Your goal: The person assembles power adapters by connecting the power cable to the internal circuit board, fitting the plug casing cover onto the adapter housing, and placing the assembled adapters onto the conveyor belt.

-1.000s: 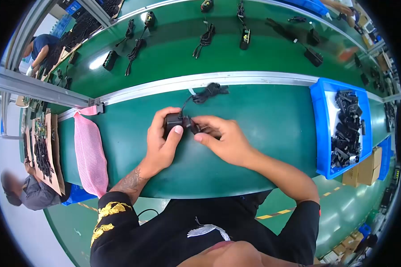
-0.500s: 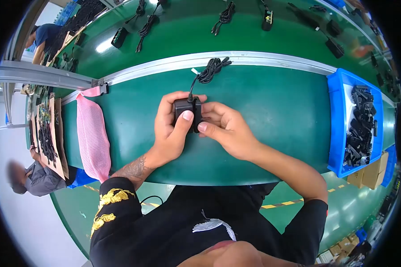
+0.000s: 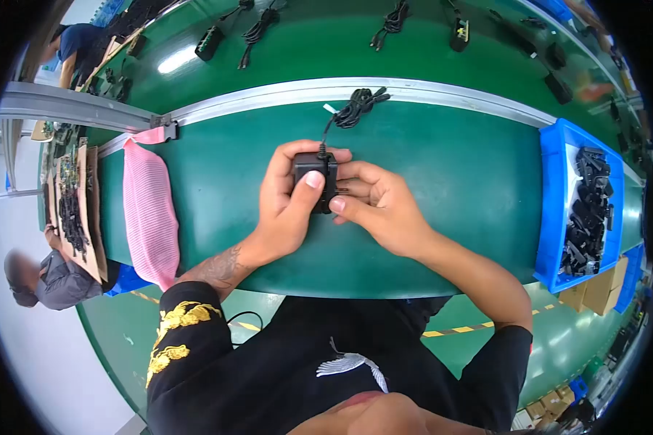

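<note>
A black power adapter [image 3: 306, 165] is held over the green work mat, its body gripped by my left hand [image 3: 281, 210] with the thumb across its front. On the adapter's right side, my right hand [image 3: 388, 210] pinches a black piece [image 3: 331, 181] that lies against the body, with thin prongs pointing toward my palm. Whether that piece is fixed to the body I cannot tell. From the top of the adapter its cord runs up to a tied cable bundle [image 3: 357, 109] with a white tag, lying against the metal rail.
To the right stands a blue bin [image 3: 551, 206] of small black parts. A pink mesh sleeve [image 3: 151, 217] lies at the left. Beyond the metal rail [image 3: 268, 91], a green belt [image 3: 326, 51] carries adapters and cables. Two other people are at the left.
Both hands and the adapter have shifted slightly right in view, keeping their hold. Adapters and cables beyond the rail have moved right.
</note>
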Available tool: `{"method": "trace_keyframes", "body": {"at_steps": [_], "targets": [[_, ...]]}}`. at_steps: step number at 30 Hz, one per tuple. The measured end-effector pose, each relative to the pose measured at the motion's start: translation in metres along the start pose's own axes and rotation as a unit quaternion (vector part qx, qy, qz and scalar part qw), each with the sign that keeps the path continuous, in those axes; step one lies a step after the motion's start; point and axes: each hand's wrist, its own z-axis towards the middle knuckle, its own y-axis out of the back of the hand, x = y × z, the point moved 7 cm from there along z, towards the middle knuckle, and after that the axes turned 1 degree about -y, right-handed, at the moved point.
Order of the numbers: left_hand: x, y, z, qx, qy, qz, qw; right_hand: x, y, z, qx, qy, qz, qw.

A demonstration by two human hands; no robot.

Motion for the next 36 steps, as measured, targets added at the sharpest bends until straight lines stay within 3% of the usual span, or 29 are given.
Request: {"method": "trace_keyframes", "body": {"at_steps": [4,10,22,26,32,36], "targets": [[-0.002,0.001,0.0,0.011,-0.006,0.007,1.0,0.001,0.0,0.0,0.011,-0.01,-0.022,1.0],[-0.009,-0.005,-0.004,0.02,-0.058,0.052,0.997,0.002,0.0,-0.006,-0.034,0.081,-0.102,0.991],[-0.01,-0.005,-0.011,-0.005,-0.104,0.098,0.99,0.003,-0.01,-0.009,-0.014,0.069,-0.019,0.997],[-0.006,-0.005,-0.013,-0.039,-0.118,0.113,0.986,0.007,-0.01,-0.011,-0.035,0.108,-0.071,0.991],[0.001,-0.001,-0.012,-0.104,-0.041,0.137,0.984,-0.001,-0.006,-0.009,-0.076,0.091,-0.175,0.977],[-0.003,0.002,-0.007,-0.029,-0.11,0.13,0.985,0.017,-0.012,-0.018,-0.08,0.16,-0.231,0.956]]}}
